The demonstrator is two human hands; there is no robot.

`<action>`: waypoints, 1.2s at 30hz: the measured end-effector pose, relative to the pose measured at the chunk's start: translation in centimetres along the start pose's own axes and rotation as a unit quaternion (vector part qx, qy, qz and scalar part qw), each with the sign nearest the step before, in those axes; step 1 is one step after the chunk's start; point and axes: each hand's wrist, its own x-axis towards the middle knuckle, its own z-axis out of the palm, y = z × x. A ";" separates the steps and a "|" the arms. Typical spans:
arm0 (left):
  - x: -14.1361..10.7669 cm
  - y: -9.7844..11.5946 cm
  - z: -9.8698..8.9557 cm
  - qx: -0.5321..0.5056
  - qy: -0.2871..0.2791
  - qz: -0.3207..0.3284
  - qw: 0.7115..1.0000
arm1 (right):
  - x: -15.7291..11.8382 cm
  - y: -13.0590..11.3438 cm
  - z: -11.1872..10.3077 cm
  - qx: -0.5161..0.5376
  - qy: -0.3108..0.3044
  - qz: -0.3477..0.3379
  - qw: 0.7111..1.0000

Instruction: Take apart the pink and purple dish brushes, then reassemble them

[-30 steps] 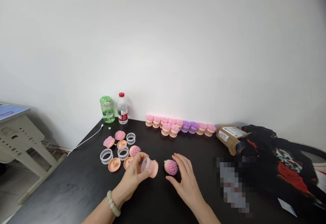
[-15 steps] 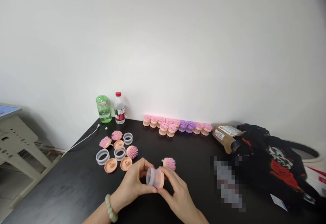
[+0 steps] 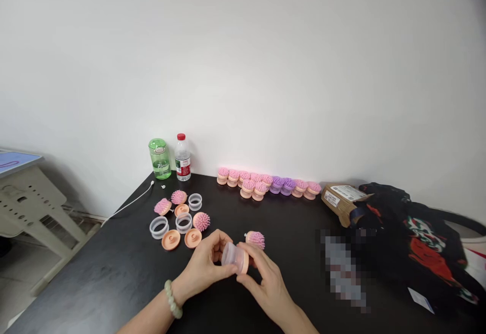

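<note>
My left hand (image 3: 205, 263) pinches a clear plastic ring (image 3: 230, 256) between thumb and fingers. Against the ring's right side sits a round peach cap (image 3: 246, 262), which my right hand (image 3: 268, 278) grips; whether the two are fully joined I cannot tell. Just beyond my right fingers lies a pink-bristled brush head (image 3: 255, 240) on its side. Left of my hands are three clear rings (image 3: 159, 227), three peach caps (image 3: 171, 240) and three more pink brush heads (image 3: 201, 221), all loose on the black table (image 3: 125, 253).
Along the wall stands a row of assembled pink brushes (image 3: 247, 188) and purple brushes (image 3: 287, 186). A green bottle (image 3: 160, 159), a red-capped water bottle (image 3: 183, 158) and a white cable (image 3: 132, 201) are at the far left. To the right lie a cardboard box (image 3: 339, 202) and a black bag (image 3: 398, 243).
The whole scene has shifted slightly right and up as the camera turned. Both hands stay on the ring and cap, which are tilted a little differently.
</note>
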 end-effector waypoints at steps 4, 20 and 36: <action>0.0 0.5 -0.7 0.018 0.069 0.023 0.997 | 0.1 0.3 -0.6 0.015 0.058 0.024 0.998; -0.7 0.9 -1.7 0.396 -0.006 0.113 0.911 | 1.1 0.8 -3.6 0.055 -0.031 0.028 0.998; -0.8 0.6 -1.9 0.452 -0.025 0.102 0.886 | 0.7 2.8 -3.5 -0.184 -0.083 0.030 0.979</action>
